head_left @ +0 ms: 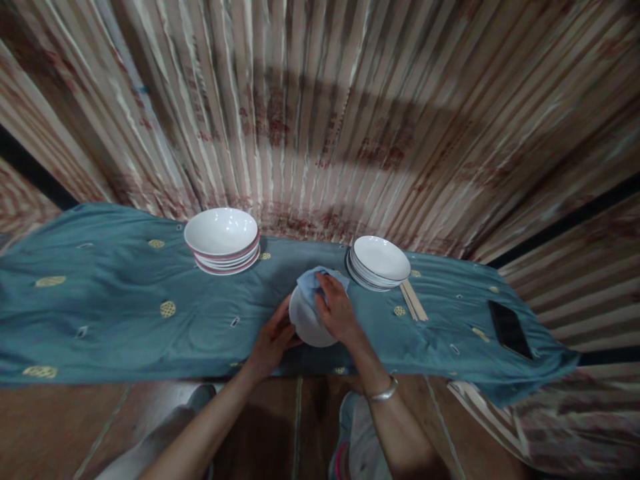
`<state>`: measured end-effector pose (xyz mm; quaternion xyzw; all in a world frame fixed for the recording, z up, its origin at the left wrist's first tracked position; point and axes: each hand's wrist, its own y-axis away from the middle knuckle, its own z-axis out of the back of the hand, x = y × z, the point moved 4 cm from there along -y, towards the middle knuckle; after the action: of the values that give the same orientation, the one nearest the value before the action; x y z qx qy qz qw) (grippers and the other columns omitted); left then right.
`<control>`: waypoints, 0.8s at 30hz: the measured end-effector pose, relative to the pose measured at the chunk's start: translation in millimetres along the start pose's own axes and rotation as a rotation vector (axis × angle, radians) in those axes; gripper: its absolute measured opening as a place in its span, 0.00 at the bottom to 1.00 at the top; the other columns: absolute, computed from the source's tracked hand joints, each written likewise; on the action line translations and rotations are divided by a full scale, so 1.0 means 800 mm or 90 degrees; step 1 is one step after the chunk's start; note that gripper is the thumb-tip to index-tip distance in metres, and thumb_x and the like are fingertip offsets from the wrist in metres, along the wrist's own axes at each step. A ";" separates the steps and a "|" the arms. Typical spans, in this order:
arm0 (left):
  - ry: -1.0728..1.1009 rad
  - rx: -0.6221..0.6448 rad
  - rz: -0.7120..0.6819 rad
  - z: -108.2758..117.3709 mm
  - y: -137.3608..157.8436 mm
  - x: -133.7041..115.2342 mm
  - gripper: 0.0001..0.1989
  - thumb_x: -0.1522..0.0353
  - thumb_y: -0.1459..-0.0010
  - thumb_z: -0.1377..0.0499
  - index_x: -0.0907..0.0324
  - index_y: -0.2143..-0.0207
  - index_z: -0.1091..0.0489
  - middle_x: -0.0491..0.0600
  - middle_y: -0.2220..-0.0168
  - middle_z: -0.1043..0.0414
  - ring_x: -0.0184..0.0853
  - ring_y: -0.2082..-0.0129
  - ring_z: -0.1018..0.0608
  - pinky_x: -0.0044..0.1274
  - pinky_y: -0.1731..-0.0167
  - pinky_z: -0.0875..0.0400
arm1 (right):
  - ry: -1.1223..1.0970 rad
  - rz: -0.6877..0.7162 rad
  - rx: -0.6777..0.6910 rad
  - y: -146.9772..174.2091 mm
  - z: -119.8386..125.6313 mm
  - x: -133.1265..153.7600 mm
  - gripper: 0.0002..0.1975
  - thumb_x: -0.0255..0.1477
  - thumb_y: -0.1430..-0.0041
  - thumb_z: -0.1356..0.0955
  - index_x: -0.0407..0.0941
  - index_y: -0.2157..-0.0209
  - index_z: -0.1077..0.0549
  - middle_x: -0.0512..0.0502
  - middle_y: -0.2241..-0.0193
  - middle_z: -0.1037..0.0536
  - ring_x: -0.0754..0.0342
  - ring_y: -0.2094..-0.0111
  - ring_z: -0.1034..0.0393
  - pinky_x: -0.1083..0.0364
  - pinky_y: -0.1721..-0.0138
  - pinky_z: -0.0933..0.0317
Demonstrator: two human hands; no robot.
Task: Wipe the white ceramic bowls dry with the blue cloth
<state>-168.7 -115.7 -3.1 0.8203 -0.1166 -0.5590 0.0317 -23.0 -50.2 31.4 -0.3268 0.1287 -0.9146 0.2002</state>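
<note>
A white bowl (311,328) is between my two hands, close to the table's front edge. My left hand (275,337) grips it by the left side, fingers round the rim and partly hidden beneath. Pressed against the bowl's far part is a light blue cloth (309,283), bunched under the fingers of my right hand (334,308). Left of my hands stands a stack of white dishes with red rims (227,263), a deep bowl on top. To the right is a lower stack of white dishes with dark rims (381,261).
Pale wooden chopsticks (414,301) lie beside the right stack. A black phone (510,329) rests near the right end of the table. A teal patterned cloth (125,287) covers the table; a pleated curtain (310,120) hangs behind it.
</note>
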 end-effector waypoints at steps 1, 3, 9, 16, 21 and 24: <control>-0.001 0.000 0.001 0.000 0.000 0.000 0.39 0.58 0.49 0.36 0.49 0.36 0.45 0.53 0.38 0.37 0.52 0.43 0.31 0.38 0.54 0.26 | 0.027 -0.009 -0.002 0.000 0.002 -0.002 0.24 0.27 0.38 0.41 0.39 0.41 0.37 0.34 0.45 0.32 0.46 0.42 0.40 0.44 0.39 0.47; -0.003 -0.002 0.005 -0.001 0.000 0.000 0.39 0.59 0.49 0.36 0.50 0.36 0.45 0.54 0.39 0.37 0.51 0.43 0.31 0.38 0.54 0.26 | 0.070 -0.026 0.000 0.001 0.008 -0.005 0.23 0.27 0.38 0.41 0.38 0.42 0.35 0.35 0.47 0.30 0.46 0.43 0.39 0.45 0.39 0.47; 0.007 -0.005 0.007 -0.003 0.003 -0.004 0.40 0.59 0.50 0.36 0.51 0.36 0.46 0.55 0.39 0.37 0.50 0.43 0.31 0.37 0.54 0.26 | 0.107 -0.059 0.017 0.000 0.010 -0.007 0.23 0.27 0.37 0.41 0.36 0.42 0.35 0.32 0.46 0.31 0.45 0.43 0.39 0.45 0.39 0.47; 0.025 -0.031 0.021 0.003 0.001 0.004 0.40 0.59 0.52 0.35 0.51 0.37 0.44 0.55 0.39 0.37 0.51 0.44 0.30 0.39 0.54 0.26 | -0.118 0.032 0.112 0.009 -0.020 0.016 0.21 0.29 0.37 0.41 0.40 0.43 0.35 0.33 0.42 0.34 0.48 0.40 0.40 0.47 0.41 0.43; 0.046 -0.059 0.024 0.008 -0.001 0.009 0.41 0.58 0.54 0.34 0.51 0.38 0.42 0.54 0.39 0.37 0.52 0.43 0.31 0.41 0.52 0.27 | -0.253 0.067 0.221 0.013 -0.020 0.033 0.15 0.27 0.38 0.38 0.43 0.51 0.28 0.41 0.51 0.26 0.53 0.49 0.32 0.54 0.47 0.39; 0.064 -0.054 0.029 0.010 -0.001 0.010 0.42 0.60 0.54 0.34 0.49 0.37 0.44 0.53 0.38 0.38 0.51 0.42 0.32 0.39 0.52 0.27 | -0.293 0.054 0.301 0.011 -0.015 0.031 0.12 0.28 0.38 0.38 0.42 0.58 0.25 0.44 0.59 0.23 0.55 0.57 0.29 0.56 0.54 0.37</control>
<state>-173.4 -116.0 -13.9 0.8422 -0.1100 -0.5209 0.0849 -45.5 -68.2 32.8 -0.4640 -0.1222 -0.8122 0.3319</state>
